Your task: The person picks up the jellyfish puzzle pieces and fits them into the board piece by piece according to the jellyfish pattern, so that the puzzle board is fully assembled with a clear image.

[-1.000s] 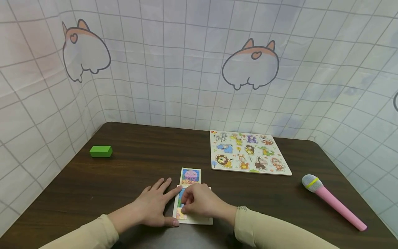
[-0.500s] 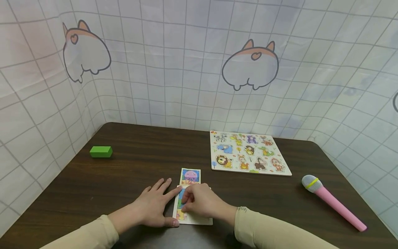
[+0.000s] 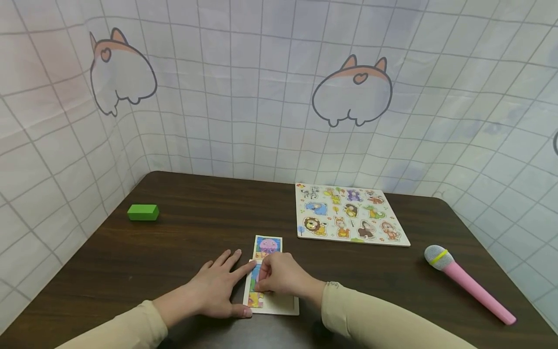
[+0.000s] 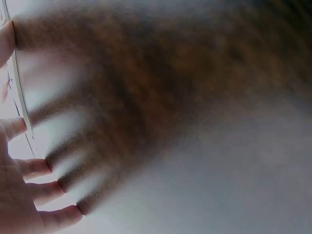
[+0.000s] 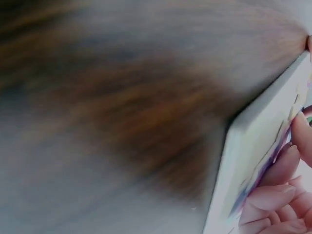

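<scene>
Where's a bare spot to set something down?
Bare tabletop lies between the green block and the animal board, and between the right hand and the pink microphone. Crowded: the puzzle tray, with the left hand at its edge, the right hand over it, and the jellyfish picture just beyond.

A green rectangular block [image 3: 143,212] is resting at left. A flat white animal-picture board [image 3: 352,214] is lying at rear right; a pink-handled, grey-headed microphone [image 3: 469,284] is lying diagonally nearer the front.

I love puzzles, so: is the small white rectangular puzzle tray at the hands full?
Partly filled: the tray has colourful flat pieces along its left side but is bare at lower right.
</scene>
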Tool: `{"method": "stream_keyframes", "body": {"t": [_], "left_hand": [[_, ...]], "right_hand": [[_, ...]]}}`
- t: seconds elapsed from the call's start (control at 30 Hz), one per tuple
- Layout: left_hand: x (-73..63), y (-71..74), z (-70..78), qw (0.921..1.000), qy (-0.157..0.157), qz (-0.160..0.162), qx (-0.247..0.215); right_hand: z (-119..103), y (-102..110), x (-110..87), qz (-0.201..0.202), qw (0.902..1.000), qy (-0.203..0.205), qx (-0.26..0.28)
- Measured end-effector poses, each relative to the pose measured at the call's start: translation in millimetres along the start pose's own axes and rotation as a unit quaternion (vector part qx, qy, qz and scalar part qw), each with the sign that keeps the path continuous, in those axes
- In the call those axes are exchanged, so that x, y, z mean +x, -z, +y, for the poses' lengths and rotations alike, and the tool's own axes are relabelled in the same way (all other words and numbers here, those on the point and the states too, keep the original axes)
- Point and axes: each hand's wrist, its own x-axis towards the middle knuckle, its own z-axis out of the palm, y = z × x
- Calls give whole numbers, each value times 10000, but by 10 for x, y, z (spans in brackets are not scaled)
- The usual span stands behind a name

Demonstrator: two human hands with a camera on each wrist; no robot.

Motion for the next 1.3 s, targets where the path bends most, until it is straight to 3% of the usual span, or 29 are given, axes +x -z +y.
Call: {"method": "stream_keyframes", "body": {"t": [0.33,0.87,1.3], "left_hand": [[0,-6,-8,10000,-24,48,24],[-6,-17,-20,9999,-107,124,32],[-22,2,-5,9999,-96,94,-8]], "right_hand": [[-139,58,60,-408,9973,-613,-58],[-199,57,81,-464,9966,-443,-512],[-167,-2,123,-377,9944,-688,-709]]}}
